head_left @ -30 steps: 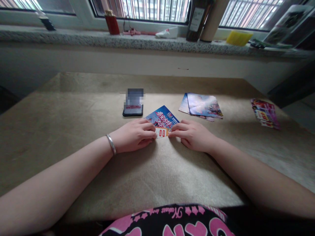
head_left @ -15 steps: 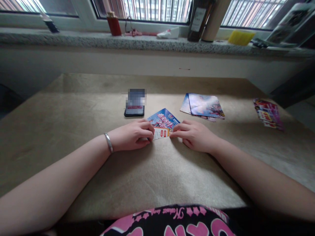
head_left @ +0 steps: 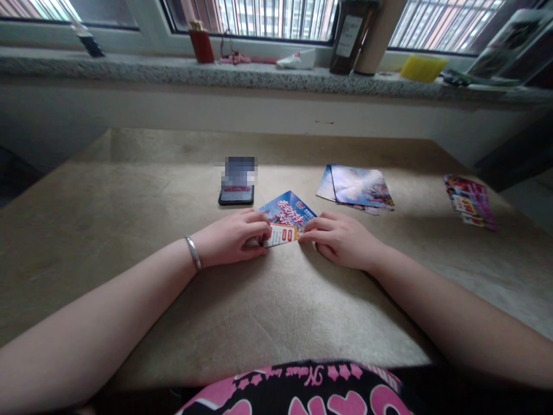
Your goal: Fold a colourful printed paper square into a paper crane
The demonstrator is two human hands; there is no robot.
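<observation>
A printed blue leaflet [head_left: 288, 208] lies on the table between my hands, its near edge folded over and showing a white and orange strip with red labels. My left hand [head_left: 242, 235], with a silver bangle at the wrist, has its fingers closed on the leaflet's left side. At the right side, my right hand [head_left: 339, 237] pinches the folded edge with its fingertips. The fingers cover both side corners of the paper.
A phone [head_left: 237, 181] lies beyond my left hand. Blue leaflets [head_left: 360, 185] are stacked beyond my right hand, and red-purple printed papers [head_left: 470, 202] lie farther right on the brown table [head_left: 173, 161]. Bottles and a yellow sponge-like block [head_left: 424, 68] stand on the windowsill.
My left thumb and fingers have shifted slightly at the leaflet's lower left, uncovering a little more of the folded strip. My right hand stays almost still.
</observation>
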